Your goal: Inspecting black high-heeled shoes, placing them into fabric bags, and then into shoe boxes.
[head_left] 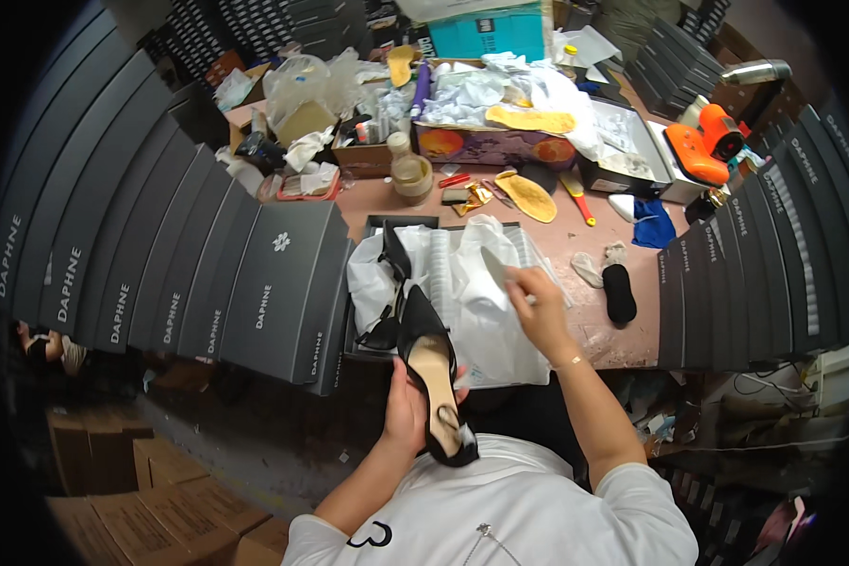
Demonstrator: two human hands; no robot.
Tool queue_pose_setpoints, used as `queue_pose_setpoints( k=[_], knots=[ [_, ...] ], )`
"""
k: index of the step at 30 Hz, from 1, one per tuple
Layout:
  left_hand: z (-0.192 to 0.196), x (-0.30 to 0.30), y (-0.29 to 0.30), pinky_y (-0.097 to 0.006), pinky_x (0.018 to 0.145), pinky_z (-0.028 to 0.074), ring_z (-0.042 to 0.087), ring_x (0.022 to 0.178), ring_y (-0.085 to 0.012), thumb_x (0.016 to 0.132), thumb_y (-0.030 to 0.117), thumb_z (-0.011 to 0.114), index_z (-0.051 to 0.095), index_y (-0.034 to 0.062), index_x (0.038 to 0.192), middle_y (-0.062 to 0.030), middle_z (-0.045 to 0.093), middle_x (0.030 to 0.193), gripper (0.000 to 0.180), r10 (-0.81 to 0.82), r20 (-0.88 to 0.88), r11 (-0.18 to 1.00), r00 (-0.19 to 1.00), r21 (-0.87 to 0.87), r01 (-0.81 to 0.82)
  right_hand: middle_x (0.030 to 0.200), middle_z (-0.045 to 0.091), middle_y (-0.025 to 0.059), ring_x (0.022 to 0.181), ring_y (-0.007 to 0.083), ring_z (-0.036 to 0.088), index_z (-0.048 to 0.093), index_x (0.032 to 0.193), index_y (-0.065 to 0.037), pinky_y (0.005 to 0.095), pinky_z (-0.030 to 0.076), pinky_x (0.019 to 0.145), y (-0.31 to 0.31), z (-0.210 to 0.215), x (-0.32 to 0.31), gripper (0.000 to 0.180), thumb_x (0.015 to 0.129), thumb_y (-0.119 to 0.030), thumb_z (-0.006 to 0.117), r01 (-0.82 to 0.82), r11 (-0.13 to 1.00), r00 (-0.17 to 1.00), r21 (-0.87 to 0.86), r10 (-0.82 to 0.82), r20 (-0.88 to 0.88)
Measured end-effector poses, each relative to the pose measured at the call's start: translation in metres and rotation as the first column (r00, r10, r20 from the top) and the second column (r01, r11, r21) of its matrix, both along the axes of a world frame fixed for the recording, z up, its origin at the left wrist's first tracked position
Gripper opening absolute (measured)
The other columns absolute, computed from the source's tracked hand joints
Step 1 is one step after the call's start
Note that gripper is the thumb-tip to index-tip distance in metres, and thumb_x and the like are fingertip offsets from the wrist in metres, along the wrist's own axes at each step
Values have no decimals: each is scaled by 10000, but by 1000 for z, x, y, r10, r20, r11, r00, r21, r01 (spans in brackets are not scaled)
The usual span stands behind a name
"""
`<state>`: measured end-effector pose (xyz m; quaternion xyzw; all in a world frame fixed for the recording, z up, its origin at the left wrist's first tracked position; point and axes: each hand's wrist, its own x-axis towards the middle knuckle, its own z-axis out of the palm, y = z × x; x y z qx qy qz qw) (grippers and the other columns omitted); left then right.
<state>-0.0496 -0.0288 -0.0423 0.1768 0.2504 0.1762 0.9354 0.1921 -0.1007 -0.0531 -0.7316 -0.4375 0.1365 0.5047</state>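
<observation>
**Black shoe held over an open box at a crowded table**

The left hand (407, 410), at about 6 o'clock in the view, grips a black high-heeled shoe (434, 368) by its rear half, fingers wrapped and clamped around it; the tan lining faces up and the pointed toe aims toward 12 o'clock. The right hand (538, 307), just right of centre, pinches the edge of a sheet of white tissue paper (476, 283), fingers closed on it. The paper lines an open dark shoe box (401, 224) at the centre of the table (575, 241), and a second black shoe (391, 283) lies in the box at its left side, touching the paper.

The table is pinkish-brown and worn. Toward 12 o'clock it carries yellow insoles (526, 195), a small bottle (407, 168), crumpled white paper, and an open printed carton (486, 143). At 3 o'clock lie a black insole (619, 292) and a blue cloth (653, 226); an orange tool (706, 141) sits at 2 o'clock. Fanned stacks of grey shoe boxes (198, 274) flank the table at 9 o'clock and again at 3 o'clock. Brown cardboard cartons (141, 491) stand on the floor at 8 o'clock.
</observation>
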Motion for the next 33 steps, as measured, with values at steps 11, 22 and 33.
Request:
queue_pose_setpoints(
  k=[11, 22, 33],
  knots=[
    [-18, 23, 19, -364, 925, 486, 609, 1030, -226, 964, 147, 512, 442, 25, 1257, -123, 589, 1130, 325, 44, -259, 988, 965, 155, -4, 1045, 618, 128, 913, 275, 602, 659, 1079, -92, 330, 479, 780, -31, 31, -92, 291, 795, -30, 662, -173, 983, 864, -53, 178, 470],
    [-19, 24, -21, -346, 1045, 334, 405, 1248, -168, 970, 189, 543, 268, 154, 1403, -47, 414, 1336, 514, -5, -62, 977, 998, 211, 18, 766, 538, 83, 662, 271, 566, 634, 988, -45, 380, 449, 585, 6, -13, -85, 258, 749, -142, 625, -130, 991, 862, -20, 123, 492],
    [-36, 12, 26, -278, 637, 545, 651, 685, -183, 979, 424, 443, 603, -12, 1107, -107, 650, 885, 483, -179, -208, 969, 962, 133, 209, 1068, 623, 163, 973, 343, 591, 581, 1119, -16, 429, 457, 867, 28, -76, 20, 398, 740, -68, 689, -103, 921, 766, -374, 314, 561]
  ],
)
